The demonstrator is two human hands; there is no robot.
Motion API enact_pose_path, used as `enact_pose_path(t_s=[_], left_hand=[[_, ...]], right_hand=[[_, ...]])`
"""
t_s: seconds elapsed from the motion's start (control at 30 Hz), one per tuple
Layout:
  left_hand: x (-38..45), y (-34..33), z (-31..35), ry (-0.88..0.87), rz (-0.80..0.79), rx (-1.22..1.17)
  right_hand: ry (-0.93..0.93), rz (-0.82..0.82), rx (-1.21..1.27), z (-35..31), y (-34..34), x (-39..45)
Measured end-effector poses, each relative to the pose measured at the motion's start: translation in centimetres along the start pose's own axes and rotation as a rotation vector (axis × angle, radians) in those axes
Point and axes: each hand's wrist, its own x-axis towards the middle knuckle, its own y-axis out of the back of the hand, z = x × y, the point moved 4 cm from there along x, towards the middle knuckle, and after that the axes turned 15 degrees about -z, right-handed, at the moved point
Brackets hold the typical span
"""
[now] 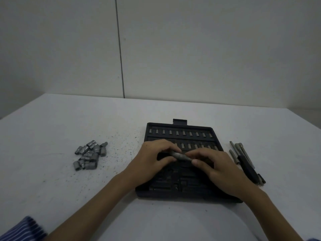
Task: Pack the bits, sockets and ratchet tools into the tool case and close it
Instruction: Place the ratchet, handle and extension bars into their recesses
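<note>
Black tool case (184, 195) on a white desk (69, 197) (dark-speckled), grey sockets (90, 154) left, blue-and-white striped sleeve (22, 229) near.

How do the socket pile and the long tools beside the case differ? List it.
1. The sockets are short, stubby pieces; the long tools are slim rods.
2. The sockets lie left of the case in a jumbled heap; the long tools lie right of it, roughly side by side.
3. The sockets are all grey metal; the long tools include a black handle.
Both rest on the table, unpacked, touched by neither hand.
</note>
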Motion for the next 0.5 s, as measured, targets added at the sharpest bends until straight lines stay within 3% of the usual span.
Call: enact_pose_path(t_s=[0.5], left_hand=[[-1.02, -0.25, -0.03, 0.092, -0.006, -0.045]], right_hand=[[0.131, 0.072, -0.107, -0.52, -0.48, -0.42]])
